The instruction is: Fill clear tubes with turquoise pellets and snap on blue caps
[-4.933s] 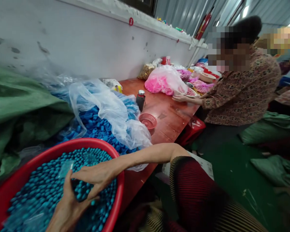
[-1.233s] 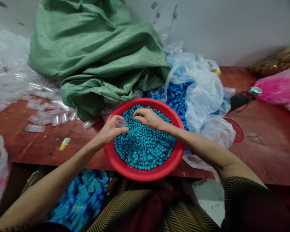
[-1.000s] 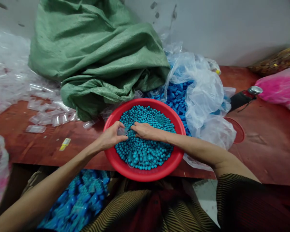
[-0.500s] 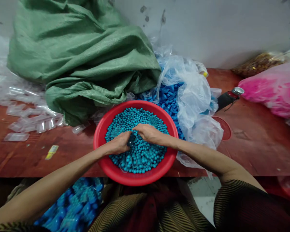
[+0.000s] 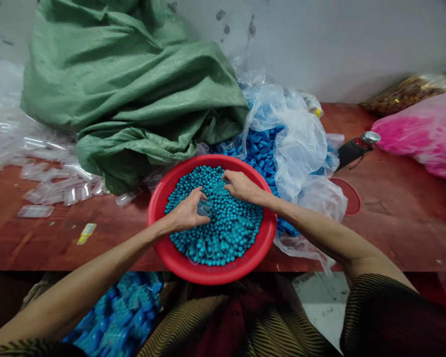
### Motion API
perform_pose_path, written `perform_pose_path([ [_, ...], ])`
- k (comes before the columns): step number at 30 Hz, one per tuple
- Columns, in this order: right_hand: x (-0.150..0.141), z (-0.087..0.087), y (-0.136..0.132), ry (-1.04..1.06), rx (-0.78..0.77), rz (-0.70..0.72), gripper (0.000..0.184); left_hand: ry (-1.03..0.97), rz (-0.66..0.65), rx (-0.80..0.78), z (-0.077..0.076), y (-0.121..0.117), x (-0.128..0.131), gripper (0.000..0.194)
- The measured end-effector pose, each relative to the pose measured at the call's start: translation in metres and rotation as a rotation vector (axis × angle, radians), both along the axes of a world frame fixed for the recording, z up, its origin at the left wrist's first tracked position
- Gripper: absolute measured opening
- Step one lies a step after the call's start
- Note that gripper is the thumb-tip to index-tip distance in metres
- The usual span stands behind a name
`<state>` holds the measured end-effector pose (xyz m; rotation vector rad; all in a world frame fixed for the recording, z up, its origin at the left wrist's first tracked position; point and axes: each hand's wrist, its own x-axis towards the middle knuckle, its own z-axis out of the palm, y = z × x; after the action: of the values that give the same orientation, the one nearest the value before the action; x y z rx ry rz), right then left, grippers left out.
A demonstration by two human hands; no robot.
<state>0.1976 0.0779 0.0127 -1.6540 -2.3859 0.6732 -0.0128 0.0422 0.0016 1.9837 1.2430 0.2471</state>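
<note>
A red plastic basin full of small turquoise beads sits in front of me. Over its left half, my left hand has thumb and fingers around a small clear plastic case, mouth side towards the middle. My right hand is low over the beads at the upper right, thumb and forefinger apart. At its fingertips a pale, see-through patch shows among the beads; whether the fingers touch it is unclear. More clear cases lie half sunk in the beads near the front.
Behind the basin are a green woven sack, blue plastic pieces and a crumpled clear bag. Clear cases are scattered left. A dark bottle lies right, near a pink-filled bag. Filled blue items are below the table edge.
My hands have moved apart. The right went up and right, its fingers parting; the left opened wider around the clear case. The view has shifted slightly.
</note>
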Motion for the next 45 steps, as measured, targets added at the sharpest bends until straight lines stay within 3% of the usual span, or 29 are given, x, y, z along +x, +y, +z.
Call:
perform_pose_path([
  [5, -0.024, -0.008, -0.009, 0.480, -0.300, -0.116, 0.016, -0.102, 0.015, -0.060, -0.002, 0.003, 0.003, 0.065],
  [8, -0.031, -0.015, -0.011, 0.568, -0.391, -0.135, 0.018, -0.127, 0.019, -0.060, -0.003, 0.002, 0.002, 0.059],
  [10, -0.032, -0.016, -0.010, 0.579, -0.400, -0.113, 0.019, -0.119, 0.024, -0.050, -0.003, 0.002, 0.001, 0.068],
  [13, -0.036, -0.013, -0.005, 0.543, -0.322, -0.045, 0.021, -0.113, 0.050, -0.048, 0.001, 0.008, 0.000, 0.081],
  [18, -0.051, 0.004, 0.010, 0.519, -0.211, 0.048, 0.021, -0.015, 0.090, -0.017, 0.018, 0.020, -0.011, 0.070],
  [23, -0.068, 0.015, 0.029, 0.535, -0.213, 0.150, 0.026, -0.059, 0.243, 0.056, 0.042, 0.021, -0.031, 0.071],
  [25, -0.074, 0.008, 0.031, 0.411, -0.079, 0.256, 0.030, -0.117, 0.321, 0.071, 0.048, 0.020, -0.040, 0.069],
  [28, -0.086, -0.014, 0.023, 0.122, 0.192, 0.571, 0.034, -0.162, 0.413, 0.069, 0.047, 0.018, -0.052, 0.067],
  [31, -0.098, -0.036, 0.013, -0.072, 0.270, 0.759, 0.032, -0.175, 0.415, 0.059, 0.038, 0.015, -0.060, 0.066],
  [35, -0.091, -0.039, 0.015, -0.146, 0.176, 0.682, 0.027, -0.082, 0.338, -0.024, 0.029, 0.007, -0.058, 0.061],
  [41, -0.037, -0.011, 0.024, -0.210, 0.150, 0.453, 0.018, -0.007, 0.196, -0.046, 0.016, 0.004, -0.043, 0.058],
  [45, -0.018, -0.003, 0.014, -0.258, 0.081, 0.367, 0.020, 0.016, 0.111, -0.021, 0.006, 0.004, -0.029, 0.053],
])
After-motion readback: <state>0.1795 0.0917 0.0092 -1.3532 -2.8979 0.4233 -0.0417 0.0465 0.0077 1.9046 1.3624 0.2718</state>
